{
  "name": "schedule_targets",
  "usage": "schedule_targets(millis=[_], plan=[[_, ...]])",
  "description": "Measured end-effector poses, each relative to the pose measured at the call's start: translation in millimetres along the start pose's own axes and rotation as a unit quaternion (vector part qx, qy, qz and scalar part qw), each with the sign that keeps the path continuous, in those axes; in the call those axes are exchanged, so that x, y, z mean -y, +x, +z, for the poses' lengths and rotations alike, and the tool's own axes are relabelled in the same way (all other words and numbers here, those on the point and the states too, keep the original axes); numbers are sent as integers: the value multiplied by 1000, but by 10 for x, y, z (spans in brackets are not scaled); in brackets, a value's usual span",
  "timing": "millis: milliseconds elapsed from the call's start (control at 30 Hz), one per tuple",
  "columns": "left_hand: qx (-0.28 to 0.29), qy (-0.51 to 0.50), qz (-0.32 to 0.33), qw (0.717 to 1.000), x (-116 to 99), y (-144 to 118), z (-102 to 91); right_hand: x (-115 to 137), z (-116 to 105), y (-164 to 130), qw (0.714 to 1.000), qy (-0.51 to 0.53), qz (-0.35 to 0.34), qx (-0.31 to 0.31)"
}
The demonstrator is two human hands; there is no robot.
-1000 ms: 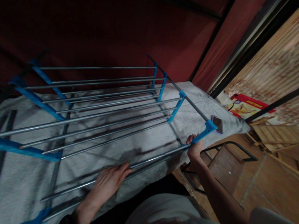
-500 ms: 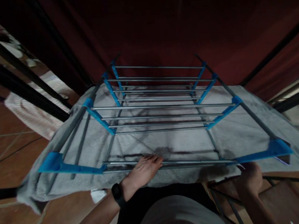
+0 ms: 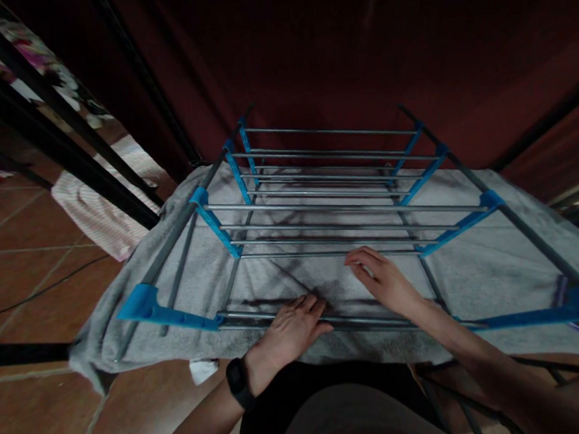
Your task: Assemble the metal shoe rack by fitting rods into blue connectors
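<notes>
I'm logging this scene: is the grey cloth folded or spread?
Spread: the grey cloth extends widely beneath the rack, left corner drooping.

Open over grey cloth (image 3: 279, 278).
Passes between near rods (image 3: 250, 315) and middle rods (image 3: 320, 227); blocked rightward by right hand (image 3: 380, 279), leftward by grey tube (image 3: 231, 282).

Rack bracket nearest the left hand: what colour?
The bracket is bright blue; the head view shows it best.

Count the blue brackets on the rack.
8. Four blue brackets run near to far along the left side of the rack, four more along its right side. None appears hidden.
</notes>
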State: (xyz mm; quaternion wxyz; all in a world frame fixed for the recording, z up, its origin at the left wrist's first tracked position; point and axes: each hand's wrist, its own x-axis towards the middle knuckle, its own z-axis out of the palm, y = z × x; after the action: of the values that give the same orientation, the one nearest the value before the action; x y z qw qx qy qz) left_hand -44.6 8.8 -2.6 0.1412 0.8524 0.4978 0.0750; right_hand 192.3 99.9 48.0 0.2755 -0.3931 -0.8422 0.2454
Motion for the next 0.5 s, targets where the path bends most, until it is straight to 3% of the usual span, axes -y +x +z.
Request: schedule_targets(millis=[100, 200, 300, 400, 500], plan=[[-84, -10, -40, 996, 113, -35, -137, -64, 479, 557, 994, -64, -35, 86], [-194, -21, -70, 978, 220, -206, -301, -73, 1009, 870, 979, -125, -70, 148], [-270, -21, -31, 962, 233, -559, -450, -51, 1427, 1042, 967, -178, -59, 172], [-331, -13, -15, 944, 169, -976, -541, -37, 1669, 1156, 960, -214, -13, 179], [-379, -41, -141, 913, 127, -1213, -533, -36, 1736, 1245, 952, -218, 20, 214]])
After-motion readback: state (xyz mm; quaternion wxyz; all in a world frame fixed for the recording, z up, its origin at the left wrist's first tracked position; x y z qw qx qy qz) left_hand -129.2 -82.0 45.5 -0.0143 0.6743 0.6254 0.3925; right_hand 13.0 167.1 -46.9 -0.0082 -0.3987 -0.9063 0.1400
